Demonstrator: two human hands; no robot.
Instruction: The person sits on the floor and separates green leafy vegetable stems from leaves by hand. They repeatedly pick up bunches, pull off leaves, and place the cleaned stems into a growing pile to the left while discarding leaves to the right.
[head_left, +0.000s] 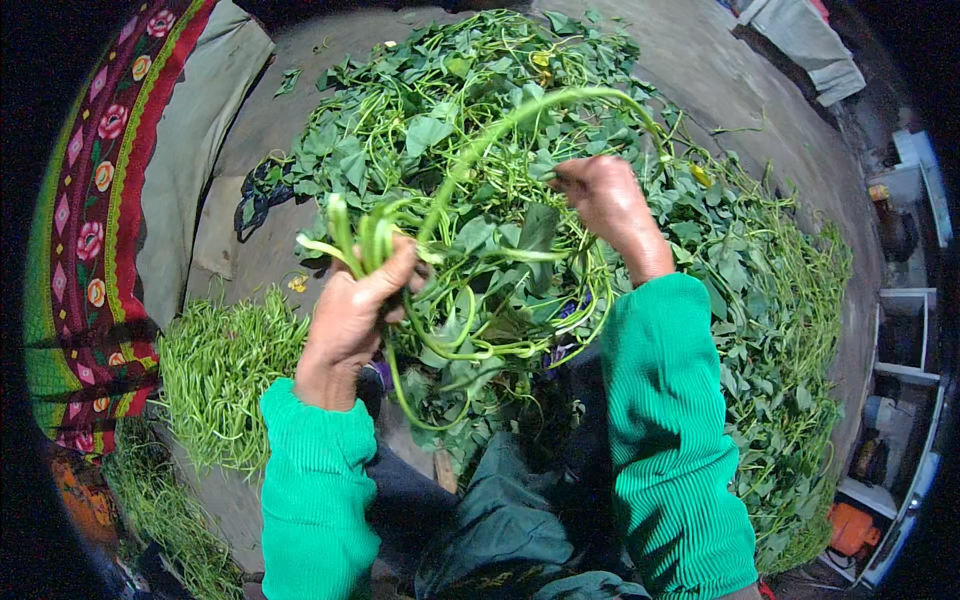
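My left hand grips a bunch of pale green leaf stalks, their cut or snapped ends standing up above the thumb. From this fist a long stalk arcs up and over to the right, blurred. Looped green vine stems hang below and beside the hand. My right hand is raised over the leafy heap, thumb and fingers pinched together. A bit of green leaf shows at its fingertips; the rest of that grip is hidden.
Stripped green stalks form a pile at the left, with thinner greens below. More vines stretch along the right. A black plastic bag lies by the heap. A flowered cloth hangs far left; a white rack stands right.
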